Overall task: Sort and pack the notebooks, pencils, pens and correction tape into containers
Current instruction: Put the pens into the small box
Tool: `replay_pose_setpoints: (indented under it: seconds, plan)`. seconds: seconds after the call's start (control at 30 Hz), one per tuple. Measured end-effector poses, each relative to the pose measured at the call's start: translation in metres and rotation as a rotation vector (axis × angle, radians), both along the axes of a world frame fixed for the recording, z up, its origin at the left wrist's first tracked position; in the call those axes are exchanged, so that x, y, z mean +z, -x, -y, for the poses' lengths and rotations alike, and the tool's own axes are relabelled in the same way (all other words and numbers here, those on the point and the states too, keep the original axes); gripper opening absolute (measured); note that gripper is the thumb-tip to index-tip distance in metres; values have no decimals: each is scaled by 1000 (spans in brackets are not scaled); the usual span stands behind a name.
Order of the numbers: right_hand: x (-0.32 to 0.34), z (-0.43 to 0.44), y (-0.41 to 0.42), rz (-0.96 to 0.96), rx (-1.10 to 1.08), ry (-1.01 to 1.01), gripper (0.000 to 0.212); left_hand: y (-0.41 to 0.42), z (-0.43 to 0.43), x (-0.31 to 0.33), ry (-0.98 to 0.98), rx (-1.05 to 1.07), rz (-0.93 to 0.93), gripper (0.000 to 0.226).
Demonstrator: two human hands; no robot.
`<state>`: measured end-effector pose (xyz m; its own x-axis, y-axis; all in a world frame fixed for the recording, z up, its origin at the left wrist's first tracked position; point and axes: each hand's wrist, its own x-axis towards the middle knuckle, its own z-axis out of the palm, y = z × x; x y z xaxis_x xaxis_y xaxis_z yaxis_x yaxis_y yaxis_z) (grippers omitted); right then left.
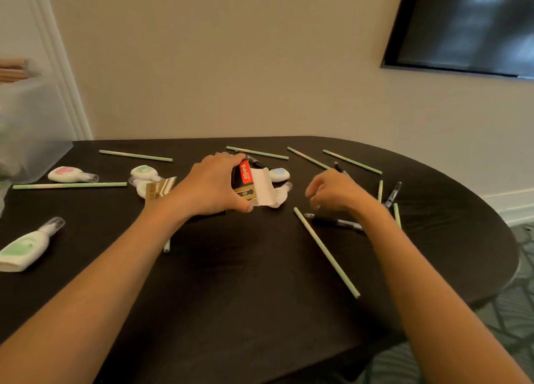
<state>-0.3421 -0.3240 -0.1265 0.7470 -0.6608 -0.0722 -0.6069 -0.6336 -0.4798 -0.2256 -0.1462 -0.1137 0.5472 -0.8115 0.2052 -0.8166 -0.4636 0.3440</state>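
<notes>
Cardboard box (250,185), red-and-black with an open white flap, is gripped by the left hand (213,185); the right hand (335,191) hovers loosely curled, empty, over the dark table (260,268).

Matt dark wood-grain table (245,268), glossy white plastic correction tapes (27,249), printed cardboard pen box (251,181), translucent plastic bin (31,129).
</notes>
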Motion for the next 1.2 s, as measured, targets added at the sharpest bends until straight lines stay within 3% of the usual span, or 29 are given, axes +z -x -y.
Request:
replay_pose_setpoints:
  seconds: [0.1,0.23,0.33,0.43,0.6,0.67,0.73,0.83,0.97,1.07,1.2]
  plan:
    - [-8,19,16,-296,-15,99,28,9,13,-1,34,10,76,97]
    - [-18,25,22,-352,13,204,16,12,15,-3,-26,-30,111,95]
    - [-15,17,22,-256,47,265,19,9,9,-2,-23,-18,82,95]
    - [-9,-1,15,-25,113,309,18,6,-3,2,-2,-13,46,93]
    - [6,-44,-4,430,298,19,24,-15,-37,18,48,17,-131,87]
    - [14,-63,-12,524,340,-83,24,-24,-55,25,59,3,-173,80]
    - [21,-77,-23,547,374,-182,24,-32,-75,31,93,3,-241,75]
    - [35,-96,-39,533,395,-283,24,-44,-103,36,111,20,-344,85]
    - [43,-111,-55,451,466,-222,21,-49,-121,36,83,21,-404,90]
    - [44,-120,-60,397,550,-166,16,-55,-131,34,125,46,-369,72]
    - [45,-125,-62,374,582,-106,17,-57,-137,34,115,58,-244,68]
